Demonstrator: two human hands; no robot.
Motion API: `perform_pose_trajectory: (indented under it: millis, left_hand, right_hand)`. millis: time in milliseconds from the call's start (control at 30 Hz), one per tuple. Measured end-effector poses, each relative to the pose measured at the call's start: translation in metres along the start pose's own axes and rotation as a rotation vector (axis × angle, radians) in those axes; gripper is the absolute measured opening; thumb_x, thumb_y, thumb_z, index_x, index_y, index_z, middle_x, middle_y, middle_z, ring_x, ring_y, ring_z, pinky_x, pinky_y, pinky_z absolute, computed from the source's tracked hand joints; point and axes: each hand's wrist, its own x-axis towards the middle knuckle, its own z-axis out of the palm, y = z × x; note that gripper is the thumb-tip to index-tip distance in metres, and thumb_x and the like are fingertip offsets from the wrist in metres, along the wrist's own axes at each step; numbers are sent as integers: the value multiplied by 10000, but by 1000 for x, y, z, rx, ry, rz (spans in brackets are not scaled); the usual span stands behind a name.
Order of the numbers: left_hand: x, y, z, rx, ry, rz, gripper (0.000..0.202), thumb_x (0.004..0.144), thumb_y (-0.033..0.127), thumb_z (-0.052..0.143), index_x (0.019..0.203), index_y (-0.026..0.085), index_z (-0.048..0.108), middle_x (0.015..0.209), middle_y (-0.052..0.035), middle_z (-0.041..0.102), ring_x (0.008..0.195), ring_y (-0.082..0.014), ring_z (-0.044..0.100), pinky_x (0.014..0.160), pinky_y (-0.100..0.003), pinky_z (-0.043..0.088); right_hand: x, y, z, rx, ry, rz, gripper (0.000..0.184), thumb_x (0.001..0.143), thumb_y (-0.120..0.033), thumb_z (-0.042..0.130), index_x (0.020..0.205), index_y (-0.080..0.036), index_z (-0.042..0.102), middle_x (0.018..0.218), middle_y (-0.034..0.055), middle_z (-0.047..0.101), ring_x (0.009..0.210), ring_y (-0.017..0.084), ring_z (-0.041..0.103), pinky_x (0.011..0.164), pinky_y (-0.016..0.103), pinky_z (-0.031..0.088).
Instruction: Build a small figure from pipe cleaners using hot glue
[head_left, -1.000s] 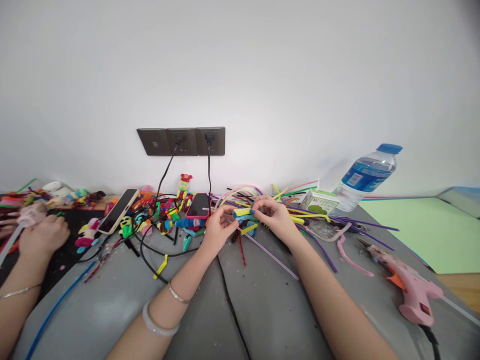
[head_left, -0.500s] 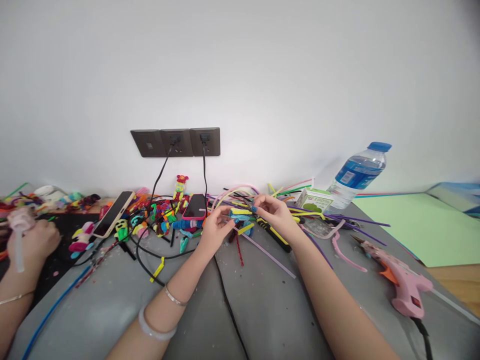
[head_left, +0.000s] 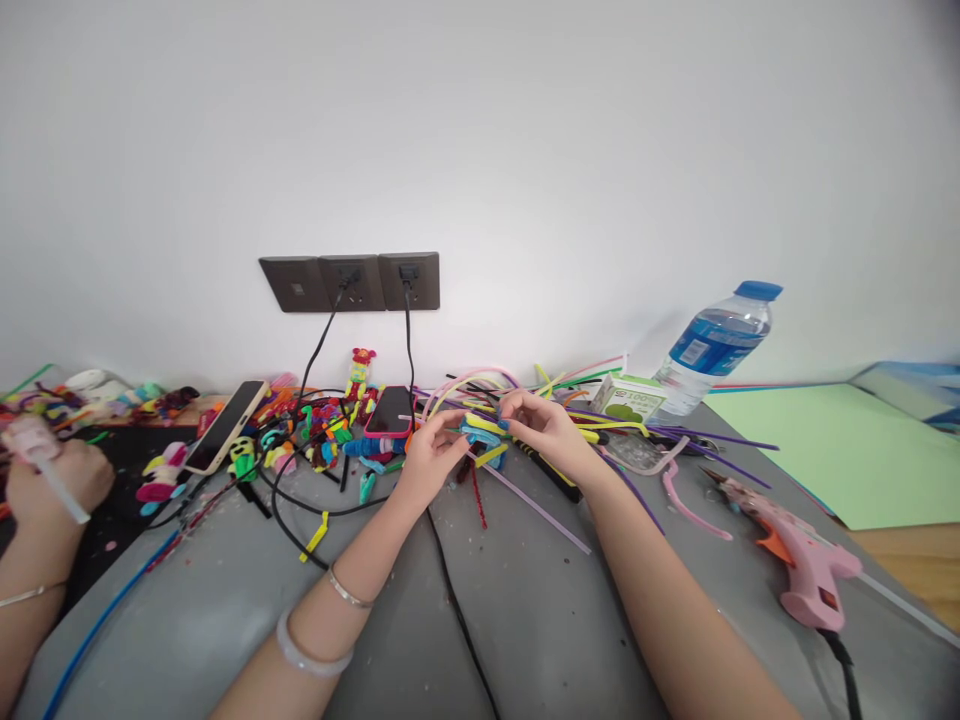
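The piece point(head_left: 484, 424) is between left hand point(head_left: 433, 460) and right hand point(head_left: 551, 425), a phone point(head_left: 390, 410) leftward, box point(head_left: 630, 398) and glue gun point(head_left: 806, 565) rightward.

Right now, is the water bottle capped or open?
Capped. The water bottle has its blue cap sitting on top. Whether it's screwed tight, I can't tell.

That grey table point(head_left: 225, 615) is carrying a pink-edged phone point(head_left: 390, 410); a cream-edged phone point(head_left: 226, 428) is resting to its left, with fuzzy little figures point(head_left: 242, 460) lying between them. Well to the pink-edged phone's right, a water bottle point(head_left: 712, 345) is standing and, farther out, a pink glue gun point(head_left: 814, 575) is lying.
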Motion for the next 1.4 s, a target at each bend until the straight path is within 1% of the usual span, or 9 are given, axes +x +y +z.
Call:
perform_pose_trajectory:
  millis: [133, 267, 433, 733, 1000, 1200, 1400]
  left_hand:
    - [-1, 2, 1, -3, 16, -3, 392, 739, 307, 715, 1106, 189, 647, 1187, -103, 656, 855, -164, 663, 743, -276, 561]
    - [-1, 4, 1, 1, 21, 3, 376, 742, 282, 709, 1102, 188, 656, 1181, -103, 663, 857, -162, 662, 755, -277, 563]
    - [-1, 3, 1, 15, 17, 20, 375, 739, 290, 711, 1097, 193, 656, 1168, -97, 668, 841, -157, 661, 757, -279, 559]
    - [0, -1, 0, -13, 1, 37, 378, 737, 287, 717, 1097, 186, 663, 1162, -100, 681, 863, -170, 677, 779, -287, 568]
    - [1, -3, -1, -27, -19, 53, 377, 745, 310, 718, 1095, 179, 665, 1147, -104, 687, 933, -199, 680, 812, -313, 571]
    - [1, -4, -2, -40, -44, 72, 350, 745, 280, 716, 1076, 180, 670, 1148, -100, 690, 889, -182, 681, 788, -305, 579]
    - [3, -6, -3, -56, -71, 105, 318, 741, 254, 712, 1046, 174, 676, 1057, -87, 711, 873, -180, 685, 793, -300, 570]
  right_hand:
    - [-1, -3, -3, -74, -28, -33, 129, 835, -333, 631, 817, -206, 638, 889, 51, 608, 847, 202, 554, 711, 317, 410]
    - [0, -9, 0, -127, -24, -79, 102, 831, -305, 632, 800, -208, 636, 851, 49, 602, 800, 195, 544, 697, 323, 412]
    - [0, -17, 2, -147, -26, -100, 122, 837, -322, 629, 782, -213, 624, 826, 49, 603, 774, 195, 542, 676, 323, 410]
    - [-2, -11, 4, -216, -53, -129, 44, 840, -218, 582, 801, -212, 601, 826, 34, 587, 774, 182, 533, 696, 321, 407]
    - [-2, -13, 6, -229, -34, -144, 41, 818, -202, 568, 781, -217, 579, 799, 23, 567, 750, 179, 520, 687, 319, 407]
    - [-3, -14, 5, -236, -37, -160, 60, 792, -158, 555, 771, -211, 571, 780, 16, 555, 722, 166, 498, 660, 304, 390]
    - [-2, -13, 6, -236, -26, -190, 91, 784, -115, 548, 768, -204, 551, 794, 14, 526, 724, 159, 483, 658, 291, 383]
